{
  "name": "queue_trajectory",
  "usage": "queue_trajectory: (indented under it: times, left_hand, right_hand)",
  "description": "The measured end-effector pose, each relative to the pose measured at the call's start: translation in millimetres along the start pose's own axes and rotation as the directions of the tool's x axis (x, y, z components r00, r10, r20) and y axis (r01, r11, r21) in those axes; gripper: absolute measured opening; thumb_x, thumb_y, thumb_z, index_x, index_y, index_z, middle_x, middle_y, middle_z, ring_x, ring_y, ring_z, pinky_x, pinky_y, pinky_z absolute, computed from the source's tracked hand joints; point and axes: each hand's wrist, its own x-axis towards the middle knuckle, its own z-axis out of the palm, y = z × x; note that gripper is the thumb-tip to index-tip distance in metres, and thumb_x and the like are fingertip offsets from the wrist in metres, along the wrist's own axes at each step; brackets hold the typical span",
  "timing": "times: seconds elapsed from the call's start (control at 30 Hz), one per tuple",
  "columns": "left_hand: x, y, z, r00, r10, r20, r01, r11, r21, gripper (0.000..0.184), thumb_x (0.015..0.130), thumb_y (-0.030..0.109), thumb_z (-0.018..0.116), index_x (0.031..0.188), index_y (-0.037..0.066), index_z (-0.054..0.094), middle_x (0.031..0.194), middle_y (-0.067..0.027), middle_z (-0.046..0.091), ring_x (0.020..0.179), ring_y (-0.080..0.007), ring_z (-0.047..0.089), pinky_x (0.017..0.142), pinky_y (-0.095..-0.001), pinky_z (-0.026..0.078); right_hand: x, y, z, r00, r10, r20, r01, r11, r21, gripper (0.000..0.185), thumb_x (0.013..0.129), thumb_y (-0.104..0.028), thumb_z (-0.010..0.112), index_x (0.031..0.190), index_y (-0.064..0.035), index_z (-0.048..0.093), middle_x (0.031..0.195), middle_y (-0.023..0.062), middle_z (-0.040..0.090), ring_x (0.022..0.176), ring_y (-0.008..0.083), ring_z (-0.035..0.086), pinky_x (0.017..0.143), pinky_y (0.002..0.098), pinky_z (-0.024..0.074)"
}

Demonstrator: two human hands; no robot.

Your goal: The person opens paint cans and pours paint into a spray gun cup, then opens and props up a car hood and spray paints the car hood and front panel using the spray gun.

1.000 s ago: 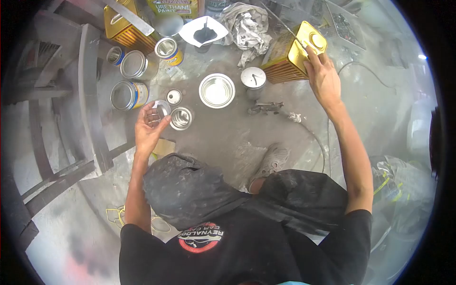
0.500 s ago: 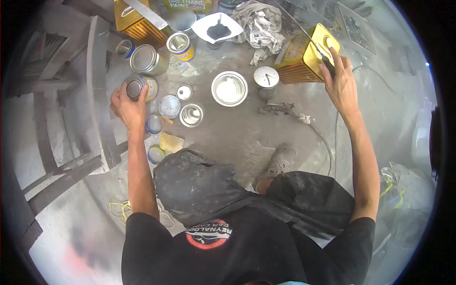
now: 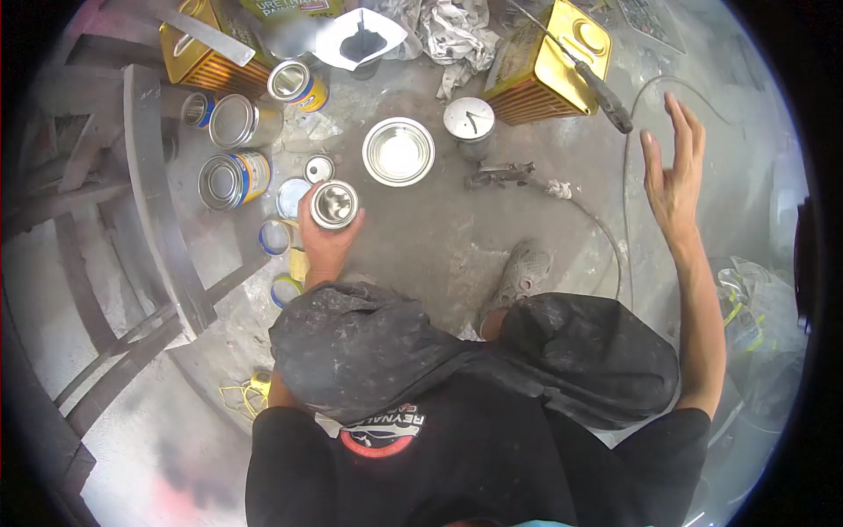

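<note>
My left hand (image 3: 324,246) is wrapped round a small open metal can (image 3: 335,205), its shiny inside facing up. A small lidded can (image 3: 318,168) and a pale round lid (image 3: 293,197) are just beyond it. My right hand (image 3: 676,171) is held with fingers apart, nothing in it. Closest to that hand is the dark handle of a screwdriver-like tool (image 3: 604,98), whose thin shaft lies across the top of a gold rectangular tin (image 3: 543,66). A wider open silver can (image 3: 399,152) stands in the middle of the floor.
Paint cans (image 3: 234,182) and another gold tin (image 3: 206,53) stand at the left. A white paper strainer (image 3: 361,39) with dark contents and crumpled paper (image 3: 452,35) are at the back. A dusty spray gun (image 3: 500,176) with a hose (image 3: 597,224) lies ahead of my shoe (image 3: 527,270).
My left hand has left the paint can at the left and taken hold of the small open can. My right hand has let go of the tool handle and moved right, towards me.
</note>
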Motion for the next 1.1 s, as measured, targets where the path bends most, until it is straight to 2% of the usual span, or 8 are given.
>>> queue_trajectory:
  times: [0.1, 0.13, 0.23, 0.27, 0.37, 0.5, 0.8, 1.1]
  left_hand:
    - [26, 52, -18, 0.966, 0.241, 0.091, -0.257, 0.913, 0.316, 0.078, 0.065, 0.011, 0.092, 0.133, 0.000, 0.055, 0.121, -0.0141, 0.063, 0.110, -0.0295, 0.062, 0.096, -0.0401, 0.050]
    - [33, 64, -20, 0.970, 0.219, 0.108, -0.241, 0.928, 0.285, 0.076, 0.062, 0.010, 0.092, 0.130, 0.001, 0.059, 0.120, -0.0142, 0.063, 0.109, -0.0322, 0.062, 0.095, -0.0414, 0.049]
    - [55, 87, -28, 0.921, 0.283, 0.267, -0.373, 0.838, 0.398, 0.085, 0.058, 0.014, 0.090, 0.136, 0.005, 0.057, 0.116, -0.0145, 0.062, 0.112, -0.0326, 0.059, 0.096, -0.0446, 0.046]
    - [61, 91, -29, 0.921, 0.249, 0.299, -0.363, 0.826, 0.431, 0.087, 0.058, 0.019, 0.090, 0.138, 0.011, 0.057, 0.117, -0.0119, 0.060, 0.115, -0.0303, 0.057, 0.096, -0.0457, 0.041]
    - [73, 113, -27, 0.926, 0.121, 0.356, -0.328, 0.725, 0.605, 0.084, 0.058, 0.018, 0.089, 0.136, 0.011, 0.059, 0.118, -0.0092, 0.061, 0.114, -0.0294, 0.058, 0.096, -0.0454, 0.042]
    - [83, 128, -18, 0.907, 0.046, 0.419, -0.345, 0.652, 0.675, 0.086, 0.060, 0.024, 0.089, 0.140, 0.016, 0.058, 0.116, -0.0092, 0.056, 0.115, -0.0285, 0.054, 0.095, -0.0471, 0.036]
    - [92, 136, -10, 0.877, 0.029, 0.480, -0.414, 0.553, 0.723, 0.085, 0.060, 0.023, 0.089, 0.139, 0.019, 0.059, 0.116, -0.0093, 0.055, 0.110, -0.0295, 0.053, 0.092, -0.0472, 0.037]
    - [91, 137, -9, 0.876, 0.013, 0.482, -0.410, 0.545, 0.731, 0.084, 0.060, 0.024, 0.089, 0.138, 0.020, 0.059, 0.118, -0.0089, 0.055, 0.112, -0.0290, 0.053, 0.091, -0.0483, 0.036]
  right_hand:
    - [-30, 11, -6, 0.998, 0.070, 0.002, -0.070, 0.998, -0.001, 0.052, 0.096, -0.016, 0.070, 0.145, -0.0075, 0.053, 0.133, 0.0184, 0.056, 0.122, 0.0324, 0.057, 0.101, 0.0420, 0.0484]
    - [-37, 15, -3, 0.993, 0.116, -0.007, -0.116, 0.993, 0.007, 0.051, 0.096, -0.016, 0.070, 0.144, -0.0073, 0.053, 0.133, 0.0179, 0.056, 0.121, 0.0316, 0.058, 0.101, 0.0417, 0.0486]
    - [-49, 25, 4, 0.971, 0.240, -0.018, -0.240, 0.971, 0.013, 0.050, 0.097, -0.017, 0.070, 0.143, -0.0070, 0.054, 0.131, 0.0166, 0.058, 0.119, 0.0292, 0.059, 0.101, 0.0407, 0.0491]
    - [-50, 28, 4, 0.962, 0.274, -0.008, -0.274, 0.962, 0.001, 0.050, 0.096, -0.017, 0.070, 0.143, -0.0070, 0.054, 0.131, 0.0163, 0.058, 0.119, 0.0285, 0.060, 0.101, 0.0405, 0.0493]
    - [-53, 32, 1, 0.952, 0.307, 0.004, -0.307, 0.952, 0.015, 0.049, 0.096, -0.018, 0.071, 0.141, -0.0076, 0.056, 0.130, 0.0154, 0.058, 0.118, 0.0272, 0.061, 0.100, 0.0402, 0.0500]
    - [-56, 33, 2, 0.952, 0.305, 0.018, -0.305, 0.951, 0.040, 0.048, 0.095, -0.018, 0.072, 0.139, -0.0088, 0.058, 0.129, 0.0150, 0.059, 0.118, 0.0270, 0.061, 0.099, 0.0402, 0.0508]
    - [-64, 37, 3, 0.951, 0.304, 0.053, -0.306, 0.951, 0.035, 0.048, 0.094, -0.017, 0.073, 0.139, -0.0086, 0.058, 0.129, 0.0155, 0.059, 0.116, 0.0281, 0.061, 0.097, 0.0400, 0.0517]
    - [-65, 36, 5, 0.948, 0.309, 0.074, -0.313, 0.949, 0.042, 0.048, 0.094, -0.017, 0.073, 0.139, -0.0081, 0.058, 0.128, 0.0160, 0.058, 0.115, 0.0286, 0.062, 0.097, 0.0410, 0.0522]
